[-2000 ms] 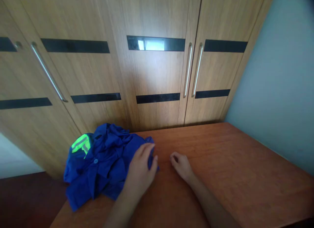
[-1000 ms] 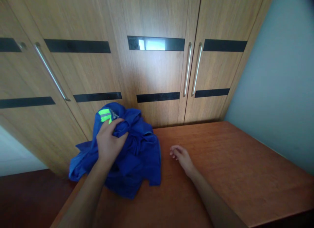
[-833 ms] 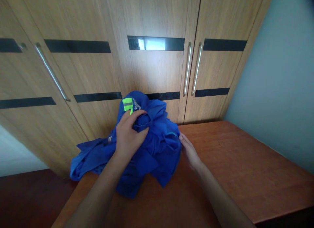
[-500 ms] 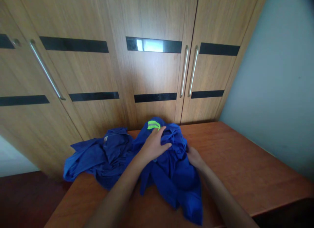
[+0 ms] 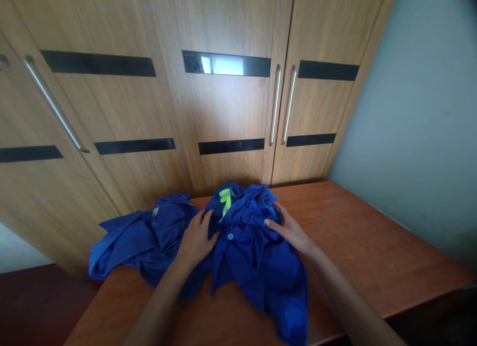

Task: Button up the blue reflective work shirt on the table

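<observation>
L hand [image 5: 197, 240] open, fingers curved on crumpled matte blue cloth [image 5: 257, 261]; R hand [image 5: 292, 230] ditto, w/ thumb on folds.

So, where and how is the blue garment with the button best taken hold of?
I'd pinch the blue garment by its raised, bunched folds at upper right, from the right, thumb in front, fingers behind. Cloth stands up loosely there, beside the right hand; the lower part lies flatter on the table, probably harder to pinch.

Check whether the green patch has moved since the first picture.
Yes, to the right. Judged against the paired handles, the green patch now lies much nearer, though left of them.
</observation>
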`<state>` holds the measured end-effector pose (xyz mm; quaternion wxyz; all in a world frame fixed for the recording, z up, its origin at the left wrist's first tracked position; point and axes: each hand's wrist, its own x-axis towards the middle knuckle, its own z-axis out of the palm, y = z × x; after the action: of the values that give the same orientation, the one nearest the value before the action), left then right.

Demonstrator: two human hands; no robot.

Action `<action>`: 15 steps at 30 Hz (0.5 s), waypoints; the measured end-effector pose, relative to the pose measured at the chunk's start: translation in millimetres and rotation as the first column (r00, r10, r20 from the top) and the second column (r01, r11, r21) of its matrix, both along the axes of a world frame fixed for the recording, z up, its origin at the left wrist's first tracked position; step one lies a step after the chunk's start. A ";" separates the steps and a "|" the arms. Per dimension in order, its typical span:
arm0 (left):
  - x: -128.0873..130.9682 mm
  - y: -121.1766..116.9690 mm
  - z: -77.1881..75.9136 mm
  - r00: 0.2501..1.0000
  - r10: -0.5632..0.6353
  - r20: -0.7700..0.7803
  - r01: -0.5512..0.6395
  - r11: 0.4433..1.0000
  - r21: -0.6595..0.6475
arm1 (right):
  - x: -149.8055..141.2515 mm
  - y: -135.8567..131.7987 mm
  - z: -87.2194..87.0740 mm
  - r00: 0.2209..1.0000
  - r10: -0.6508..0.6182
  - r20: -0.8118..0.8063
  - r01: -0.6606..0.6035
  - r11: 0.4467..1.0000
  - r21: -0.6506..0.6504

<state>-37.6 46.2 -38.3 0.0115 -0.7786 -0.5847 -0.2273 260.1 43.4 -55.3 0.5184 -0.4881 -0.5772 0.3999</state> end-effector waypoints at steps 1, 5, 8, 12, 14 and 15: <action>1.8 0.7 -1.3 0.999 0.037 -0.036 -0.038 0.999 -0.031 | -3.3 1.8 -0.5 0.995 0.006 0.098 -0.007 1.000 0.014; -1.3 8.3 11.5 0.997 0.060 -0.041 -0.063 0.994 -0.084 | -3.7 10.7 8.2 0.940 0.066 0.334 -0.078 0.997 0.022; -14.9 12.5 40.3 0.989 -0.010 0.145 0.009 1.000 0.010 | 10.6 12.4 30.6 0.962 0.043 0.270 -0.045 0.999 -0.001; -31.9 5.4 86.9 0.829 -0.002 0.559 -0.022 0.999 0.037 | 44.4 9.9 64.2 0.999 -0.033 -0.004 0.033 0.992 -0.124; -37.3 -2.5 106.1 0.666 0.036 0.745 -0.041 0.999 -0.012 | 66.2 12.6 73.9 0.993 -0.079 -0.093 0.061 0.981 -0.186; -39.9 -6.4 113.3 0.590 0.056 0.806 -0.043 0.998 -0.038 | 77.8 15.7 76.1 0.990 -0.097 -0.099 0.075 0.976 -0.204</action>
<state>-77.5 39.8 75.0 -0.2536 -0.5754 -0.5497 -0.5500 337.9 59.1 20.8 0.5141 -0.5398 -0.4835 0.4589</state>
